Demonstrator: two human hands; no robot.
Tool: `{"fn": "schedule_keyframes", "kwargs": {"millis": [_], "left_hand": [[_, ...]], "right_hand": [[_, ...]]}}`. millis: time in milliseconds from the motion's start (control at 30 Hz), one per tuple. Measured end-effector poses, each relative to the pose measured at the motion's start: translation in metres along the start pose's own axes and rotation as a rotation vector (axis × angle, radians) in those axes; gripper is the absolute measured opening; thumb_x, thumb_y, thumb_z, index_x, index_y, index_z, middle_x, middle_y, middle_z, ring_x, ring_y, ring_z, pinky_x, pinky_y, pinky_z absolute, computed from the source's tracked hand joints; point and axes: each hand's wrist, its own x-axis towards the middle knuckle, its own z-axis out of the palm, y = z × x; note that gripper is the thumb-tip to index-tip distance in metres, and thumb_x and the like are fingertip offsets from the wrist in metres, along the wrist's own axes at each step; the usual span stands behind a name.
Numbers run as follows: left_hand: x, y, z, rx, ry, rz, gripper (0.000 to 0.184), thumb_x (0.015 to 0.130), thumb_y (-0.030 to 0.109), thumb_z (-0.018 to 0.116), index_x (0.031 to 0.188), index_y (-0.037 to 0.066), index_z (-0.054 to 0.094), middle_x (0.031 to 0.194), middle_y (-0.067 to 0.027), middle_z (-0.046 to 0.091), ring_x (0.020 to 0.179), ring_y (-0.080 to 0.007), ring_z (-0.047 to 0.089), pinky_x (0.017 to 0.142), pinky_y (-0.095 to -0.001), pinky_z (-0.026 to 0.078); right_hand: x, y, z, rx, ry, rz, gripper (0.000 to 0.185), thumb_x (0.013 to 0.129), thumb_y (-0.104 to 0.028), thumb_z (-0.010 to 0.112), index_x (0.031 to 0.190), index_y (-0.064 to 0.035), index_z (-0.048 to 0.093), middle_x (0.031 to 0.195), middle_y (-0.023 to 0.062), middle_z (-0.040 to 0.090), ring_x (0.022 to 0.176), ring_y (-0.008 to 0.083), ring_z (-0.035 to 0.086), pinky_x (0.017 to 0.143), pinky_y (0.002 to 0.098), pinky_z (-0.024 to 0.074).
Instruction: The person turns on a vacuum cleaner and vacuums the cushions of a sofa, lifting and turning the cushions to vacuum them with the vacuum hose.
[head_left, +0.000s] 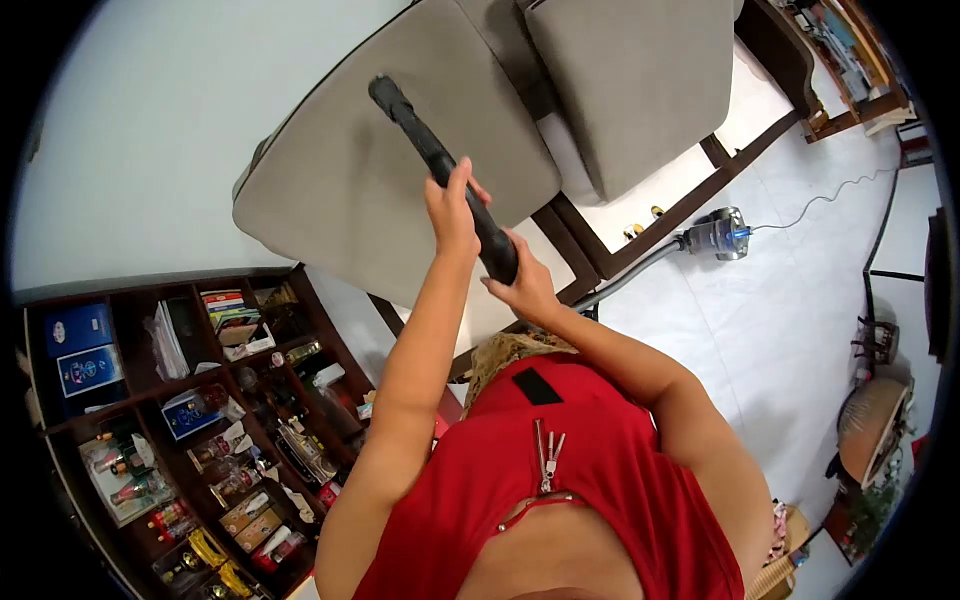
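Black vacuum wand (425,140): held slantwise, its far end over a grey cushion (310,190); contact there cannot be confirmed. Left hand (455,220): closed about the mid-section, fingers curled, partly hidden by the wand. Right hand (532,290): wrapped around the near end, thumb and fingers on opposite sides; remaining fingers cannot be made out. Hose (635,268): attached to vacuum cleaner (718,236) on the white floor (745,330). Dark shelving unit (140,390): at left, holding books, bottles and boxes.
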Motion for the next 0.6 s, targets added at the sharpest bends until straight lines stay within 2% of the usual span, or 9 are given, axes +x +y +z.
{"fn": "schedule_keyframes", "kwargs": {"millis": [33, 100, 200, 267, 333, 367, 400, 500, 600], "left_hand": [[0.007, 0.010, 0.013, -0.011, -0.031, 0.025, 0.029, 0.088, 0.024, 0.068, 0.095, 0.006, 0.047, 0.066, -0.0043, 0.051, 0.054, -0.0168, 0.053, 0.053, -0.0305, 0.046], [0.025, 0.023, 0.034, -0.020, -0.067, 0.042, 0.028, 0.089, 0.025, 0.067, 0.094, 0.006, 0.047, 0.066, -0.0042, 0.052, 0.055, -0.0166, 0.054, 0.055, -0.0302, 0.046], [0.055, 0.036, 0.058, -0.008, -0.087, 0.032, 0.029, 0.093, 0.032, 0.064, 0.090, 0.007, 0.051, 0.068, -0.0039, 0.054, 0.059, -0.0160, 0.055, 0.058, -0.0307, 0.047], [0.072, 0.042, 0.066, 0.015, -0.104, 0.029, 0.036, 0.096, 0.041, 0.060, 0.086, 0.007, 0.055, 0.070, -0.0037, 0.059, 0.063, -0.0160, 0.056, 0.064, -0.0317, 0.048], [0.106, 0.025, 0.038, 0.187, -0.149, -0.021, 0.042, 0.097, 0.048, 0.055, 0.093, 0.006, 0.058, 0.074, -0.0026, 0.061, 0.070, -0.0163, 0.059, 0.070, -0.0302, 0.048], [0.121, 0.011, 0.020, 0.272, -0.169, -0.047, 0.046, 0.098, 0.052, 0.052, 0.097, 0.006, 0.059, 0.075, -0.0020, 0.063, 0.073, -0.0165, 0.060, 0.073, -0.0295, 0.048], [0.126, -0.002, 0.004, 0.335, -0.139, -0.028, 0.056, 0.098, 0.055, 0.049, 0.119, 0.003, 0.055, 0.091, -0.0051, 0.067, 0.086, -0.0188, 0.063, 0.081, -0.0301, 0.047], [0.112, -0.023, -0.033, 0.349, -0.001, -0.059, 0.050, 0.100, 0.050, 0.049, 0.118, 0.005, 0.054, 0.097, -0.0060, 0.063, 0.089, -0.0166, 0.059, 0.077, -0.0304, 0.047], [0.097, -0.042, -0.089, 0.451, 0.173, -0.144, 0.053, 0.099, 0.049, 0.050, 0.128, 0.005, 0.052, 0.105, -0.0083, 0.062, 0.093, -0.0178, 0.058, 0.081, -0.0337, 0.046]], "right_hand": [[0.015, -0.011, -0.006, 0.032, 0.102, -0.078, 0.090, 0.073, -0.031, 0.081, 0.145, -0.0078, 0.033, 0.109, 0.0225, 0.064, 0.095, 0.0391, 0.066, 0.081, 0.0425, 0.0528], [0.054, -0.036, -0.021, 0.048, 0.198, -0.083, 0.091, 0.071, -0.023, 0.081, 0.148, -0.0113, 0.033, 0.113, 0.0200, 0.062, 0.096, 0.0375, 0.065, 0.081, 0.0413, 0.0536], [0.104, -0.061, -0.044, 0.007, 0.276, -0.212, 0.087, 0.070, -0.021, 0.078, 0.147, -0.0185, 0.038, 0.104, 0.0172, 0.064, 0.089, 0.0369, 0.066, 0.077, 0.0430, 0.0542], [0.129, -0.060, -0.059, -0.089, 0.171, -0.133, 0.083, 0.070, -0.020, 0.076, 0.146, -0.0227, 0.041, 0.105, 0.0156, 0.064, 0.091, 0.0364, 0.065, 0.077, 0.0428, 0.0537], [0.146, -0.048, -0.067, -0.138, 0.135, -0.109, 0.081, 0.070, -0.021, 0.073, 0.144, -0.0289, 0.044, 0.101, 0.0140, 0.065, 0.087, 0.0360, 0.065, 0.073, 0.0431, 0.0534], [0.146, -0.039, -0.073, -0.166, 0.121, -0.126, 0.080, 0.070, -0.020, 0.073, 0.144, -0.0289, 0.044, 0.099, 0.0136, 0.064, 0.085, 0.0358, 0.065, 0.073, 0.0433, 0.0534], [0.144, -0.030, -0.079, -0.194, 0.108, -0.142, 0.080, 0.070, -0.020, 0.073, 0.144, -0.0289, 0.044, 0.098, 0.0133, 0.064, 0.084, 0.0356, 0.064, 0.072, 0.0434, 0.0533], [0.121, 0.008, -0.100, -0.267, 0.074, -0.156, 0.079, 0.070, -0.021, 0.072, 0.144, -0.0309, 0.045, 0.089, 0.0130, 0.062, 0.078, 0.0353, 0.064, 0.069, 0.0444, 0.0534], [0.084, 0.064, -0.120, -0.284, 0.018, -0.079, 0.080, 0.070, -0.021, 0.072, 0.144, -0.0299, 0.045, 0.088, 0.0144, 0.063, 0.079, 0.0351, 0.065, 0.070, 0.0440, 0.0528]]}}
